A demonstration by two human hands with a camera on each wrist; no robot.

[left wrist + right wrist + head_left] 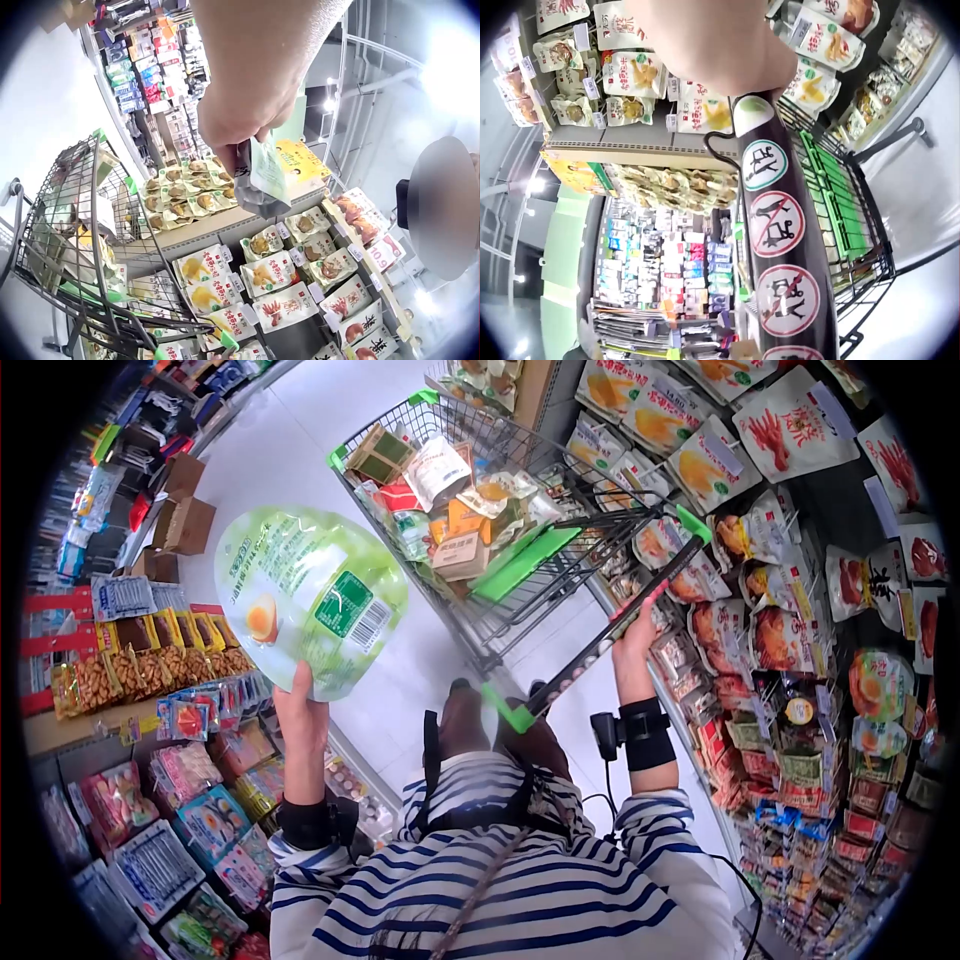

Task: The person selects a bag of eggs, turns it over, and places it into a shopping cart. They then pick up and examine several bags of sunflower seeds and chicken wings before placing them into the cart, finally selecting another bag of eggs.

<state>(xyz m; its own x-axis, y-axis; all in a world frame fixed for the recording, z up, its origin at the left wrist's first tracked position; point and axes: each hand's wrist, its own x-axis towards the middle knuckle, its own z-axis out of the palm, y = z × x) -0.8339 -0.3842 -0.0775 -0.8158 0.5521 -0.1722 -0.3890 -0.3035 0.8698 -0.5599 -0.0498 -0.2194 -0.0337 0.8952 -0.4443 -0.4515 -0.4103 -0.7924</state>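
One green bag stands up in the left grip, which pinches its lower edge, thumb on the printed face, just outside the left edge of the cart; the right grip wraps the handle nearer its right end. Pinch firmly, since the pouch will likely flex, and turn the print squarely to the eyes while the right grip steadies the cart.
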